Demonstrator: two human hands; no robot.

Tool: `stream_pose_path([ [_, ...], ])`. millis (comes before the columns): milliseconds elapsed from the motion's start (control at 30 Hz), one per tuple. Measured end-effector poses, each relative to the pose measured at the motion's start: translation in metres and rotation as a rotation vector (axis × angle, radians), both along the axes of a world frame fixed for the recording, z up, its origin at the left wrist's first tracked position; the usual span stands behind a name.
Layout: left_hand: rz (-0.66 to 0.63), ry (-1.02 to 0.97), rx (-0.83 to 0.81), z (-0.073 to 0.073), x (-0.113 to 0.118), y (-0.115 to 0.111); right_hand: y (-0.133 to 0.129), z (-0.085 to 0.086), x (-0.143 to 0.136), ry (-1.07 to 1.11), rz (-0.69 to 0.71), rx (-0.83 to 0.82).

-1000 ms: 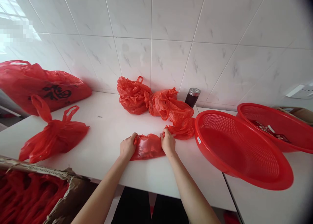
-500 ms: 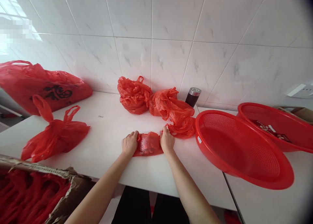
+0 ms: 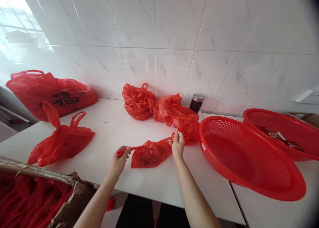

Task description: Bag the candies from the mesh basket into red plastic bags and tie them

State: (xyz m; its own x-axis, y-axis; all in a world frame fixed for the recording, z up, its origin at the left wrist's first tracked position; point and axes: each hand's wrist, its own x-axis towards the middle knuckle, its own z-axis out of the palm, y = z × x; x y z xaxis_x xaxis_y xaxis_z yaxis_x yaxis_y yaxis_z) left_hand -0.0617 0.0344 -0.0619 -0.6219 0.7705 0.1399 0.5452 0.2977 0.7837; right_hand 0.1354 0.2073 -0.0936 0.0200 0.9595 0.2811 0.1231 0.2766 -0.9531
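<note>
A small red plastic bag (image 3: 151, 154) lies on the white table in front of me, its contents hidden behind the film. My left hand (image 3: 121, 158) is closed round one twisted handle and pulls it out to the left. On the other side, my right hand (image 3: 178, 142) pinches the opposite handle, so the top of the bag is drawn taut between both hands. Just behind my right hand, a crumpled red bag (image 3: 188, 126) rests against other filled red bags (image 3: 139, 101) along the wall.
A tied red bag (image 3: 63, 140) and a large red bag with black lettering (image 3: 53, 95) lie on the left. An open carton (image 3: 61, 211) of red bags stands at lower left. Right are two red baskets (image 3: 245, 155) (image 3: 281, 131); a dark flask (image 3: 196, 103) stands by the wall.
Both hands have moved apart, the left outward and lower, the right slightly outward. The bag's handles are now stretched sideways, where before the hands gripped its sides. The view has tilted up slightly.
</note>
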Motion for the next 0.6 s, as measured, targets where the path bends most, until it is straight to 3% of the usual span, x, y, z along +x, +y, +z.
stream_pose_path([
  [100,0.070,0.171,0.226,0.023,0.008,0.009,-0.014,0.032,0.002,0.079,0.169,0.015],
  [167,-0.038,0.376,0.278,0.035,0.023,0.021,-0.023,0.056,0.002,0.149,0.325,0.058],
  [233,-0.262,0.494,0.119,0.040,0.040,0.036,-0.030,0.075,0.000,0.194,0.466,0.086],
  [300,-0.441,0.505,-0.100,0.040,0.052,0.050,-0.033,0.086,0.001,0.244,0.480,0.080],
  [367,-0.499,0.497,-0.234,0.040,0.054,0.060,-0.031,0.088,0.006,0.350,0.343,0.041],
  [467,-0.444,0.500,-0.291,0.051,0.036,0.064,-0.028,0.078,0.016,0.474,0.158,-0.048],
  [600,-0.282,0.509,-0.393,0.074,-0.010,0.054,-0.029,0.053,0.023,0.387,0.233,-0.135],
])
